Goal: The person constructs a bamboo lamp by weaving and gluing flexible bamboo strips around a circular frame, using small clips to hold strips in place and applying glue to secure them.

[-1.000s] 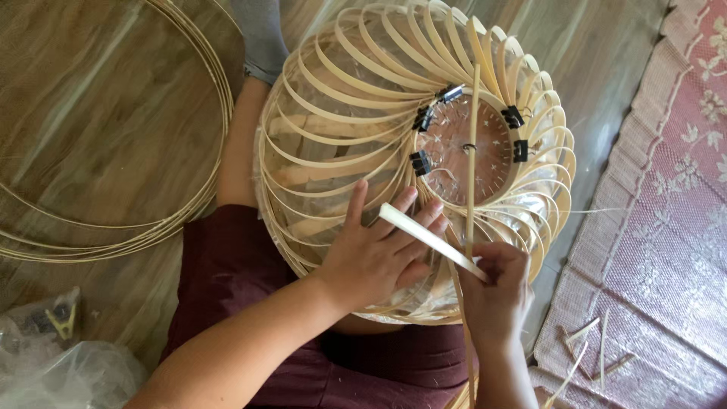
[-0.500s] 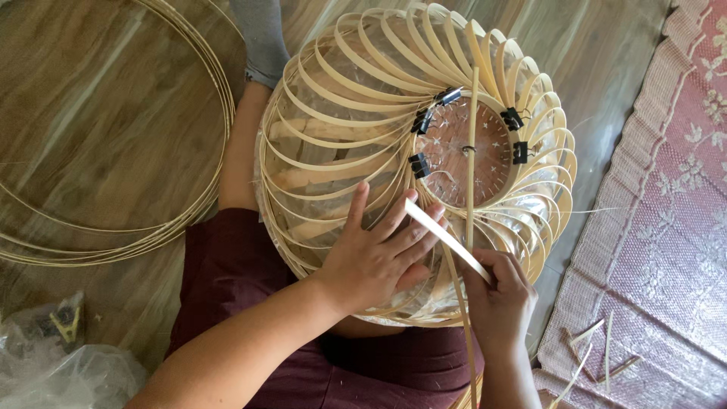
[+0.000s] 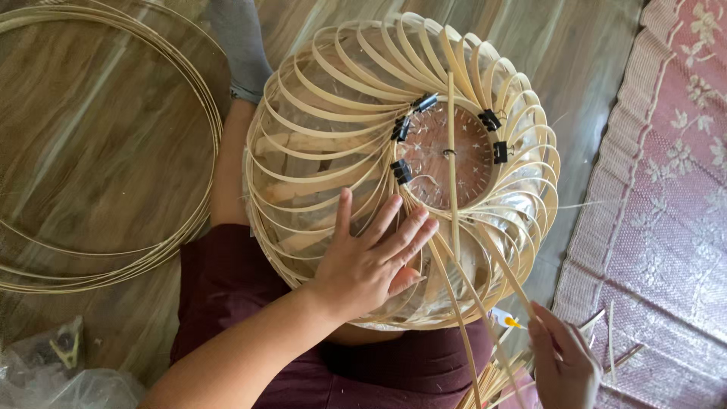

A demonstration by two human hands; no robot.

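Head view: left hand [image 3: 371, 261] spread flat on bamboo lampshade frame [image 3: 401, 167]; right hand [image 3: 562, 363], lower right, pinches loose bamboo strips [image 3: 500, 375] running up-left toward frame.

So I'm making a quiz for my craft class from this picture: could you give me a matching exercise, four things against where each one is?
Things:
1. left hand
2. right hand
3. black binder clips
4. loose bamboo hoops

Places:
a. around the rim of the round centre disc
b. flat on the floor, left of the frame
c. spread on the bamboo lamp frame
d. low at the right, by the thin loose strips

Pairs: 1-c, 2-d, 3-a, 4-b
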